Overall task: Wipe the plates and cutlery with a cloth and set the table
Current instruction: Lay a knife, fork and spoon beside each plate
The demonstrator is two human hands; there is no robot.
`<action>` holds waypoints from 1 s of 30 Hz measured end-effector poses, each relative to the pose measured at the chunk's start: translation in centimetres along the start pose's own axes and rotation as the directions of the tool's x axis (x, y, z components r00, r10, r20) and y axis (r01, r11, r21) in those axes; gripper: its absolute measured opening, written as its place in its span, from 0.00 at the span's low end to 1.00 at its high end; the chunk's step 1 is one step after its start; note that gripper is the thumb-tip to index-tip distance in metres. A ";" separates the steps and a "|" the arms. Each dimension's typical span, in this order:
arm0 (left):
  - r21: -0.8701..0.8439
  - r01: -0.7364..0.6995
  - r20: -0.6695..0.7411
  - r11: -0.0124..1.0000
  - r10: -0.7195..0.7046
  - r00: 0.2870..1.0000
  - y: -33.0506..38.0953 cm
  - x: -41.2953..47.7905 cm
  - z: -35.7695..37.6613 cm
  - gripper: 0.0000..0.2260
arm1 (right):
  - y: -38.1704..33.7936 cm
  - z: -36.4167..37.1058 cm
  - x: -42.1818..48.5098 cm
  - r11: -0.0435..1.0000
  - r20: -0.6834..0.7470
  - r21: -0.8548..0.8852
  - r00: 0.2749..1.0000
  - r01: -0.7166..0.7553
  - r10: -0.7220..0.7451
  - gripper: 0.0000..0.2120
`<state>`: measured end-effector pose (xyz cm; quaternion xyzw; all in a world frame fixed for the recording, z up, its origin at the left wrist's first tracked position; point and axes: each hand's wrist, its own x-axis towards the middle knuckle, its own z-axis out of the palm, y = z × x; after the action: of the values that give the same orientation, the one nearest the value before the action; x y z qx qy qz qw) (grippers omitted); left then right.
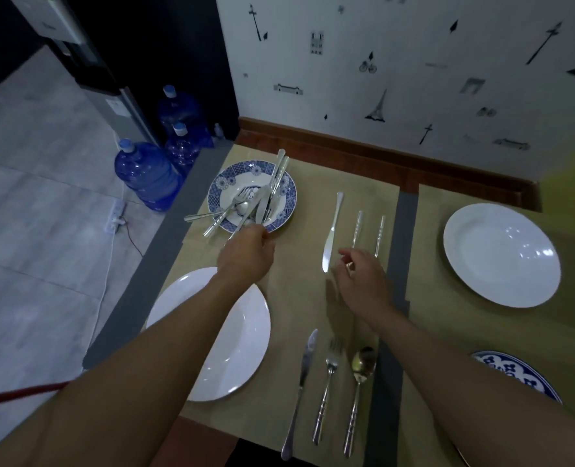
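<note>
Nearest, at the near edge, 3 pcs of silver steel cutlery lie side by side on the tan paper placemat [296, 298]: table knife [301, 389] on the left, fork [326, 389] in the middle, spoon [360, 382] on the right, handles toward the camera. Left of them sits a plain white round plate [242, 338], partly under the left forearm.

L hand [245, 256] reaches to the far left, to the near rim of a blue-and-white patterned plate [222, 187] holding a loose pile of silver cutlery [259, 200]. The fingers curl down among the handles at that rim. The back of the hand hides the fingertips, so I can't tell if one piece is pinched.

R hand [360, 279] lies mid-table over the near ends of 2 ribbed silver handles [358, 227] pointing to the far side. Its thumb is apart from loosely bent fingers, w/ a glint of metal showing between thumb and forefinger. Just left of it lies a second silver knife [331, 230], apart from the hand.

On the far right mat sits another white round plate [501, 254]. A second blue-patterned plate [515, 369] is cut off at the near right. Grey table top [404, 214] shows between the mats.

Far left on the floor stand 3 blue plastic water bottles [148, 173].
</note>
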<state>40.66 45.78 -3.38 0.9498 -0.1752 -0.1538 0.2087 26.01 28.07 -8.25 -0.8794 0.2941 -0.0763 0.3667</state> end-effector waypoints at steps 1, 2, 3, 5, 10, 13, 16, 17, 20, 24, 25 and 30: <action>0.002 0.018 -0.010 1.000 -0.018 1.000 -0.3 0.8 -0.4 0.10 | -0.9 0.4 0.8 1.000 0.011 0.008 1.000 0.011 -0.011 0.11; 0.007 0.029 -0.013 1.000 -0.029 0.999 -0.6 1.6 -0.8 0.11 | -1.8 0.9 1.6 1.000 0.024 0.019 0.999 0.024 -0.024 0.11; 0.013 0.036 -0.017 0.999 -0.035 0.999 -1.0 2.5 -1.1 0.10 | -2.6 1.3 2.4 0.999 0.041 0.030 0.999 0.033 -0.034 0.11; 0.024 0.046 -0.028 0.999 -0.046 0.999 -2.0 4.3 -1.7 0.09 | -4.3 2.2 3.9 0.998 0.077 0.035 0.996 0.052 -0.054 0.10; 0.049 0.089 -0.067 0.995 -0.086 0.994 -5.0 8.0 -2.7 0.09 | -7.6 4.7 7.9 0.997 0.128 0.031 0.989 0.070 -0.073 0.07; 0.102 0.108 -0.028 0.989 -0.105 0.994 -6.7 9.6 -3.2 0.10 | -9.4 6.5 9.6 0.995 0.140 0.070 0.987 0.072 -0.081 0.07; 0.187 0.079 0.028 0.979 -0.085 0.996 -7.5 10.6 -3.5 0.13 | -10.9 8.4 10.8 0.993 0.176 0.091 0.981 0.071 -0.086 0.07; 0.216 0.065 0.032 0.974 -0.073 0.997 -7.6 10.9 -3.5 0.12 | -11.4 9.0 11.1 0.993 0.194 0.095 0.977 0.073 -0.091 0.07; 0.257 0.028 0.044 0.966 -0.041 0.998 -7.8 11.7 -3.8 0.08 | -12.6 10.8 11.7 0.994 0.254 0.096 0.964 0.050 -0.073 0.08; 0.289 0.052 0.112 0.956 -0.088 0.990 -8.1 12.7 -4.4 0.06 | -14.1 12.7 12.2 0.998 0.290 0.065 0.957 0.009 -0.027 0.09; 0.278 0.060 0.123 0.959 -0.097 0.988 -8.2 12.8 -4.5 0.07 | -14.3 13.0 12.4 0.998 0.296 0.056 0.955 -0.003 -0.013 0.09; 0.169 0.084 0.122 0.982 -0.105 0.987 -8.9 13.1 -4.6 0.07 | -14.9 14.0 12.9 0.997 0.320 0.007 0.945 -0.080 0.073 0.08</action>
<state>56.42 49.71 -6.30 0.9589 -0.1550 -0.2103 0.1108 48.29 37.41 -9.10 -0.8643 0.2641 0.0782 0.4209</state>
